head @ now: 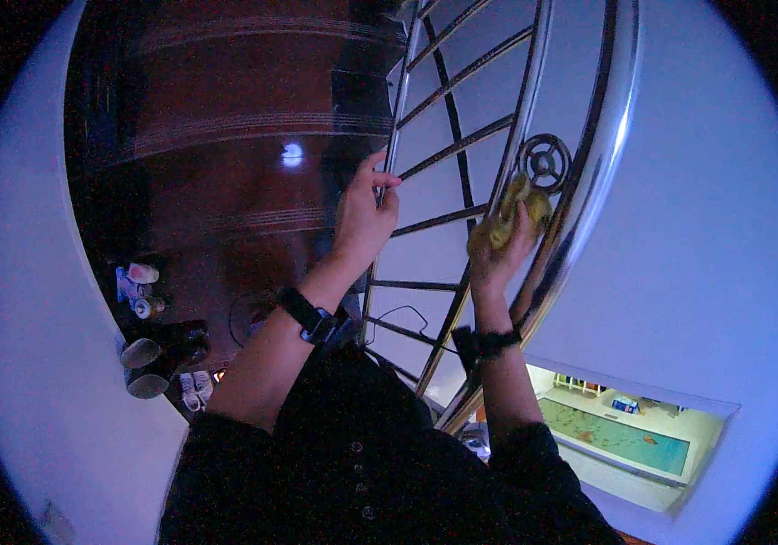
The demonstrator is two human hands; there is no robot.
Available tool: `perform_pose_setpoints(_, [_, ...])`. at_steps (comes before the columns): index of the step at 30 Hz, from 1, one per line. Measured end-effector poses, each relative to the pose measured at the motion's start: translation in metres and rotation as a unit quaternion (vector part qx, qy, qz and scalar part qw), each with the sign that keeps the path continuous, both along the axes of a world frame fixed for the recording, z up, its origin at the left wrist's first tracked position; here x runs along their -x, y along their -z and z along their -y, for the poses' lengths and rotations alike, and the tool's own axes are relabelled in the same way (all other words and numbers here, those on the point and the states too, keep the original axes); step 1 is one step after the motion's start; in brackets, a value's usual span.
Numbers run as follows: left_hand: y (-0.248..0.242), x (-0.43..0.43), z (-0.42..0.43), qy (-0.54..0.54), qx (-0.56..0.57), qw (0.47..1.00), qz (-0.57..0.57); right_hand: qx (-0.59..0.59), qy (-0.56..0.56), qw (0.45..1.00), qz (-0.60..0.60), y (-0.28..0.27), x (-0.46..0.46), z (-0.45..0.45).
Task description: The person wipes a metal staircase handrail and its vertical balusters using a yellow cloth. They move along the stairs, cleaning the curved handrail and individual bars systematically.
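In my right hand (498,262) is a crumpled yellowish cloth (528,211). It lies against the inner bar of a shiny metal stair railing (617,133), just below a round wheel-shaped ornament (544,163) between that bar and the thick handrail. My left hand (365,218) is at the railing's lower long bar (399,102), its fingers curled loosely around the metal. Thin crossbars (457,150) join the two long bars between my hands. A dark strap with a small device circles each wrist.
Dark reddish stairs (239,82) with ridged edges run along the left. Near the left wall stand small containers (140,289), dark footwear (147,368) and white shoes (196,390). At lower right, a lit opening (634,429) shows a room below. A dark cable (454,122) appears behind the railing.
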State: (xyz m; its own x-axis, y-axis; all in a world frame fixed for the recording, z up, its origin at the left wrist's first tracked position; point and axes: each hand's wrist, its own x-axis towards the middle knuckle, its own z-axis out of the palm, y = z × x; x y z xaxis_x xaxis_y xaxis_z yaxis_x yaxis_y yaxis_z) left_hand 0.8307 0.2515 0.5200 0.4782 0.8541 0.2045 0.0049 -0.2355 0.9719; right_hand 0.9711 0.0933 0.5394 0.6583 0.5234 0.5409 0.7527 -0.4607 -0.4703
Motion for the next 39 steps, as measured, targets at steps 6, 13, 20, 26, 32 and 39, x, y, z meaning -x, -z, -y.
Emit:
perform_pose_setpoints(6, [-0.001, 0.023, 0.003, 0.042, 0.025, 0.999, 0.018, -0.076, 0.075, 0.994, -0.009, 0.057, -0.023, -0.011])
perform_pose_setpoints(13, [0.007, 0.035, -0.01, 0.067, 0.055, 0.996, 0.013, -0.243, 0.106, 0.877, -0.4, 0.129, 0.035, 0.085])
perform_pose_setpoints(20, [0.014, 0.04, -0.023, 0.075, 0.012, 0.997, 0.007, -0.1, 0.12, 0.971, -0.179, 0.104, 0.087, 0.109])
perform_pose_setpoints(26, [0.014, 0.045, -0.04, 0.066, -0.008, 0.997, 0.025, -0.074, -0.024, 0.996, -0.041, 0.004, 0.067, -0.007])
perform_pose_setpoints(32, [-0.002, 0.067, -0.05, 0.031, -0.028, 0.999, -0.008, -0.003, -0.015, 0.956, 0.292, -0.098, -0.061, -0.158])
perform_pose_setpoints(39, [-0.001, 0.099, -0.05, -0.018, 0.008, 1.0, -0.024, 0.22, 0.102, 0.959, 0.149, -0.097, -0.162, -0.205])
